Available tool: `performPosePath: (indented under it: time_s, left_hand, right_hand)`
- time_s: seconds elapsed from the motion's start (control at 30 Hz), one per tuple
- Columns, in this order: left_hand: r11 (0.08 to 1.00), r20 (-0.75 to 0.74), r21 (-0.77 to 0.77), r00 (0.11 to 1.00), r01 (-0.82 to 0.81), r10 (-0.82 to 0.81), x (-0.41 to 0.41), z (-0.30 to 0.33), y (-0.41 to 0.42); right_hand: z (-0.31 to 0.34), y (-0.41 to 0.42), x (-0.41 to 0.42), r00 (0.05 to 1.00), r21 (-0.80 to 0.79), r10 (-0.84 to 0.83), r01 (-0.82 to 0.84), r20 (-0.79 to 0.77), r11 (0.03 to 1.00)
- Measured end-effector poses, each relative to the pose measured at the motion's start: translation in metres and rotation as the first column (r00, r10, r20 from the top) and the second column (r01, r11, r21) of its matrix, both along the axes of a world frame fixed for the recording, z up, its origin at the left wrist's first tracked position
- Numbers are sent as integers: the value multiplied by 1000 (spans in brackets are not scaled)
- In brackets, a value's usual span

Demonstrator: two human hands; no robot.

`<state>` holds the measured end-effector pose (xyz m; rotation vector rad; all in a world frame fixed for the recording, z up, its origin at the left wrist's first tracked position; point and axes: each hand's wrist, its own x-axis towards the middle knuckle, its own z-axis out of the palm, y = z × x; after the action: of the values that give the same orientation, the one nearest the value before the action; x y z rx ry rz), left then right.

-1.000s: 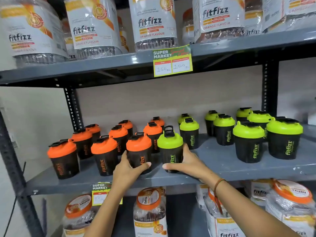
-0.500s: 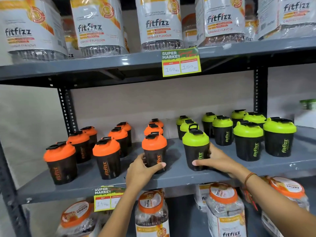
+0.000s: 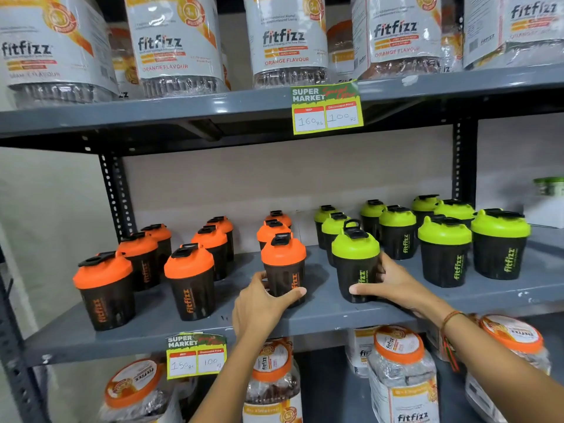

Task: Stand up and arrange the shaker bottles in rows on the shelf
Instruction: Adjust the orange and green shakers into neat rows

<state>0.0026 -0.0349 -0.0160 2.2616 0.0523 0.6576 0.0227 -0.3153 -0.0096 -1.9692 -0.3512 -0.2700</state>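
Note:
Black shaker bottles stand upright in rows on the grey middle shelf (image 3: 158,328), orange-lidded ones on the left and green-lidded ones on the right. My left hand (image 3: 262,303) wraps the base of the front orange-lidded shaker (image 3: 283,261) near the shelf's middle. My right hand (image 3: 393,279) grips the front green-lidded shaker (image 3: 355,257) beside it; its carry loop stands up. The two held bottles rest on the shelf a short gap apart. Further orange-lidded shakers (image 3: 189,279) and green-lidded shakers (image 3: 444,248) stand in columns running to the back wall.
Large fitfizz jars (image 3: 283,38) fill the upper shelf, which hangs low over the shakers. More jars (image 3: 399,370) sit on the shelf below. Price tags (image 3: 326,108) hang from the shelf edges. Black perforated uprights (image 3: 116,196) frame the bay.
Both held shakers have been slid to the right along the shelf front and set further apart. The view has shifted left and come closer.

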Motion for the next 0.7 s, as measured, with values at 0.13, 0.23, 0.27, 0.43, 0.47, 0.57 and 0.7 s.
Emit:
performPosePath:
  time_s: [0.13,0.23,0.27,0.43,0.47,0.57,0.7]
  left_hand:
    - [1000,-11,-8,1000,17,-17,0,0,2]
    - [1000,-27,1,999,17,-17,-1,0,1]
    - [1000,-36,4,999,25,-25,-1,0,2]
    - [878,-206,-332,882,345,-424,4,10,32]
    - [845,-263,-356,825,398,-500,6,14,41]
    - [874,-342,-234,806,426,-484,15,19,57]
    - [921,-304,248,927,301,-221,25,13,53]
  right_hand:
    - [0,0,0,1000,-23,-5,6,10,1000]
    - [0,2,-1,1000,-30,-13,14,18,999]
    - [0,2,-1,1000,-33,-15,15,20,999]
    - [4,-2,-3,1000,134,23,-25,13,991]
    - [5,-3,-4,1000,194,27,-26,-1,981]
    - [16,-4,-3,1000,363,-16,12,10,932]
    - [61,1,20,973,533,-193,96,128,841]
